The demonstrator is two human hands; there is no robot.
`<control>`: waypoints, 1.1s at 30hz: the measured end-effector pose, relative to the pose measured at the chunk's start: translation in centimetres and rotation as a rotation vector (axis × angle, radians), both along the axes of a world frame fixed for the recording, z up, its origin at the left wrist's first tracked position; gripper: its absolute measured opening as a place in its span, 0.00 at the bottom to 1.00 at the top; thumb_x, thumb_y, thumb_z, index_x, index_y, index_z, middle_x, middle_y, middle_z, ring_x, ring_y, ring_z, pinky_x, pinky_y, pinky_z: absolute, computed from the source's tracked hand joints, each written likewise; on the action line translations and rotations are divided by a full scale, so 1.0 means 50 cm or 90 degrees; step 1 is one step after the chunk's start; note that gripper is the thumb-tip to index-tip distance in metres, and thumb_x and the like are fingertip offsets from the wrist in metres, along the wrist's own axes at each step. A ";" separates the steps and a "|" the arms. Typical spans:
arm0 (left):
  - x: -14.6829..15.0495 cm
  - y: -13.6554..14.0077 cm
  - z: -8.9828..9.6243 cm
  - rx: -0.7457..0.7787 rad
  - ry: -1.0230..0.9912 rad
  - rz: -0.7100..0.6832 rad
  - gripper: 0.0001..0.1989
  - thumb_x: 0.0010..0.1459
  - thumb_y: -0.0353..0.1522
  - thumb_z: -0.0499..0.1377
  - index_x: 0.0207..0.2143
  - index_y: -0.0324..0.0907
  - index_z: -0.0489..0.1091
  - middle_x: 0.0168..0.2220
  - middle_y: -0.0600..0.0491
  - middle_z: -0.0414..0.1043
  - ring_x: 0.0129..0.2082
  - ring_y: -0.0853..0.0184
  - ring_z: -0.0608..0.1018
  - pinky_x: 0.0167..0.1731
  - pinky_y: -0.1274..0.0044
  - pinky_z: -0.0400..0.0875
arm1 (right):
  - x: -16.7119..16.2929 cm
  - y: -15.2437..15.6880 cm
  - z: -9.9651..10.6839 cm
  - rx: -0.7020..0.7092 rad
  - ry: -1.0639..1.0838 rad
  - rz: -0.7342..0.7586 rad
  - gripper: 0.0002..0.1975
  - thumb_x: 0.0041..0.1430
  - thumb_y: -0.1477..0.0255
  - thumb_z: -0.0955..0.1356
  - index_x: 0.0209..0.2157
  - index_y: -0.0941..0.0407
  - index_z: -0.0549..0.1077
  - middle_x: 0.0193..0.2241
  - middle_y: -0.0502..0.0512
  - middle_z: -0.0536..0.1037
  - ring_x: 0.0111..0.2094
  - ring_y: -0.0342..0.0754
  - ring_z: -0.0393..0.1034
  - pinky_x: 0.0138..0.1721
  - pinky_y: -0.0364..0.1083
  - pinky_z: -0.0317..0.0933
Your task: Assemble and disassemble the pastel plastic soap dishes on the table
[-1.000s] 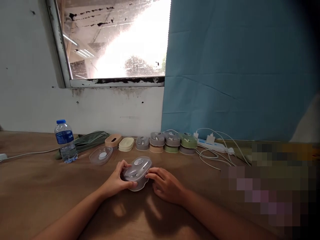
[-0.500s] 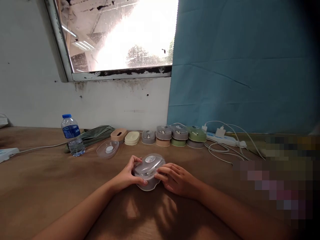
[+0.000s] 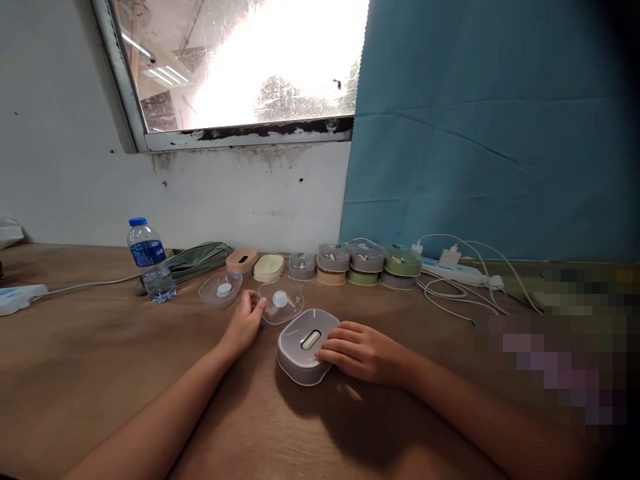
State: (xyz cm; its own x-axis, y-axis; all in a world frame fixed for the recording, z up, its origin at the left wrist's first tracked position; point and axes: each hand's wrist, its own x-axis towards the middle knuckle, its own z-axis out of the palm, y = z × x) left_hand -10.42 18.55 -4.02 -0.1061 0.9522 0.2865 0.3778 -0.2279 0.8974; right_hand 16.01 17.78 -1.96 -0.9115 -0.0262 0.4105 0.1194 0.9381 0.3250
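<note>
My left hand (image 3: 249, 315) pinches a clear plastic lid (image 3: 283, 315) by its left edge; a round white sticker sits at the lid's middle. The lid is tilted just behind a grey oval box (image 3: 295, 345). With fingers over its right side, my right hand (image 3: 361, 352) grips this box. A slot in the box's grey top shows a pale piece inside. Another clear lid (image 3: 209, 293) with a white sticker lies left of my left hand.
Along the wall stand a peach box (image 3: 242, 261), cream trays (image 3: 269, 267), a small grey box (image 3: 302, 267) and stacked grey and green boxes (image 3: 401, 262). A water bottle (image 3: 153, 263) stands left, by a green pouch (image 3: 200, 263). A power strip (image 3: 453, 272) with white cables lies right.
The clear lid has come off the grey box and moved left and back in my left hand. The grey box, now uncovered, stays under my right hand.
</note>
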 end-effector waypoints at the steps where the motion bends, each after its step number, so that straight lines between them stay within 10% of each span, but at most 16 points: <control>1: -0.004 0.005 -0.003 -0.004 0.015 0.032 0.17 0.55 0.38 0.51 0.45 0.39 0.54 0.42 0.46 0.63 0.45 0.60 0.68 0.48 0.66 0.59 | 0.001 -0.001 0.001 -0.005 -0.003 0.003 0.12 0.63 0.76 0.58 0.45 0.60 0.68 0.37 0.56 0.76 0.38 0.44 0.67 0.40 0.46 0.61; 8: 0.001 -0.026 0.004 -0.074 0.220 0.023 0.34 0.43 0.42 0.61 0.52 0.42 0.56 0.59 0.42 0.39 0.59 0.47 0.50 0.55 0.61 0.48 | 0.003 0.002 -0.009 -0.040 0.046 0.054 0.12 0.62 0.77 0.59 0.45 0.59 0.67 0.36 0.55 0.76 0.38 0.44 0.67 0.42 0.46 0.59; 13: -0.005 -0.035 0.018 0.025 0.365 -0.098 0.17 0.51 0.30 0.53 0.46 0.41 0.63 0.42 0.47 0.65 0.41 0.60 0.71 0.44 0.69 0.64 | 0.004 0.007 -0.017 -0.087 0.087 0.058 0.12 0.59 0.78 0.61 0.44 0.57 0.68 0.35 0.54 0.76 0.37 0.43 0.66 0.42 0.47 0.59; 17: -0.011 -0.026 0.029 0.103 0.408 -0.158 0.09 0.55 0.28 0.49 0.33 0.39 0.69 0.33 0.49 0.67 0.30 0.67 0.71 0.33 0.76 0.66 | 0.003 0.007 -0.018 -0.103 0.087 0.051 0.12 0.59 0.78 0.61 0.43 0.57 0.69 0.35 0.54 0.76 0.37 0.43 0.66 0.42 0.47 0.58; 24: -0.074 -0.019 0.074 0.243 0.440 0.078 0.12 0.58 0.32 0.47 0.37 0.40 0.68 0.35 0.49 0.66 0.32 0.66 0.72 0.35 0.77 0.65 | 0.002 0.006 -0.018 -0.100 0.087 0.045 0.11 0.59 0.78 0.60 0.43 0.57 0.69 0.35 0.54 0.76 0.37 0.43 0.66 0.42 0.46 0.58; 33: -0.188 0.009 0.067 0.105 0.535 0.147 0.12 0.51 0.35 0.51 0.30 0.43 0.74 0.30 0.50 0.71 0.28 0.64 0.73 0.31 0.76 0.66 | 0.004 0.008 -0.020 -0.088 0.082 0.035 0.11 0.60 0.77 0.60 0.42 0.56 0.69 0.34 0.54 0.76 0.38 0.43 0.67 0.43 0.46 0.58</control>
